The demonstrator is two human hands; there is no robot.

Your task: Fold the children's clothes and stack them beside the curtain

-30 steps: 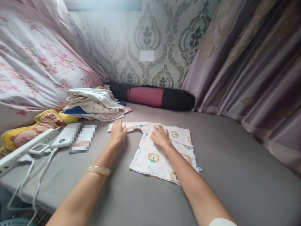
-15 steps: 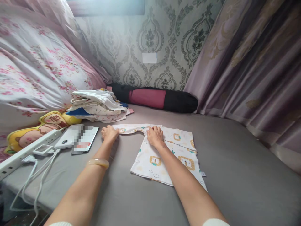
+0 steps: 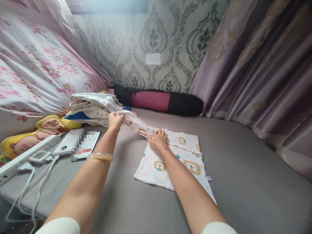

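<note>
Far left: white power strip [image 3: 31, 158]. Next, a clothes pile [image 3: 97, 105]. Left hand [image 3: 115, 121]: fingers pinched on the sleeve [image 3: 136, 124] end, raised off the grey sheet [image 3: 243, 162]. Right hand [image 3: 158, 139]: fingers bent on the shirt [image 3: 151, 170] near its shoulder, grip cannot be told. Shirt body lies on the sheet.

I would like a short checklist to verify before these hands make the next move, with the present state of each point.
1. Left hand holding the sleeve by its end: ok.
2. Right hand touching the lion-print top near the shoulder: ok.
3. Sleeve lying flat: not ok, it slants up above the gray sheet.
4. Visible lower part of the top lying flat: ok.
5. Smartphone apart from the top: ok.
6. Right hand's fingers pinching cloth or only pressing: cannot tell.
</note>
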